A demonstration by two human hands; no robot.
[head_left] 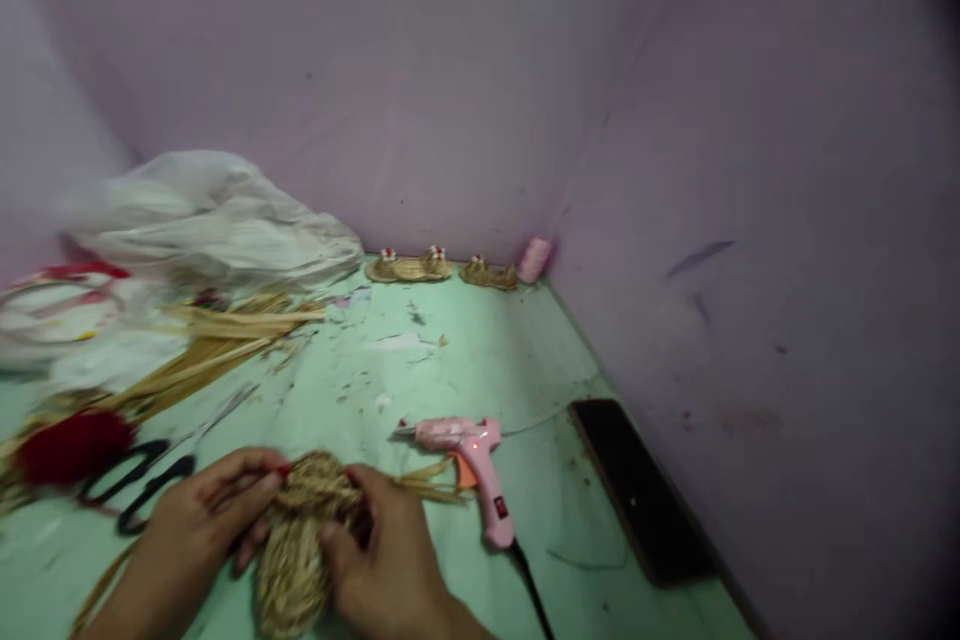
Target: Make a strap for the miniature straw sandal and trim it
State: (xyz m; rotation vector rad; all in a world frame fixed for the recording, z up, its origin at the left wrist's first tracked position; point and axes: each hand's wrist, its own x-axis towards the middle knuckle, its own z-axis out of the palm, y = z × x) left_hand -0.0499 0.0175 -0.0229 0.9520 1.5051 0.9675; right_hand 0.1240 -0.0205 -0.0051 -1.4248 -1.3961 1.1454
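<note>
A small woven straw slipper [294,570] is between my two hands near the front of the table. Its strap [319,485] arches across the upper end, and the braided sole points toward me. My left hand [214,510] pinches the strap's left side, where a small red bit [283,470] shows at the fingertips. Around the right side of the slipper my right hand [386,550] is closed, thumb on top. Just right of it lies a pink glue gun [469,450], its small light lit and its nozzle pointing left. Straw strips [431,482] lie beside its trigger.
Scissors [161,470], red yarn [75,445] and dried straw [202,355] lie left, before a white plastic bag [225,220]. Straw slippers with flowers [409,268] and a pink spool [535,260] stand against the back wall. A dark phone [641,490] lies right; the glue gun's cord [531,585] runs forward.
</note>
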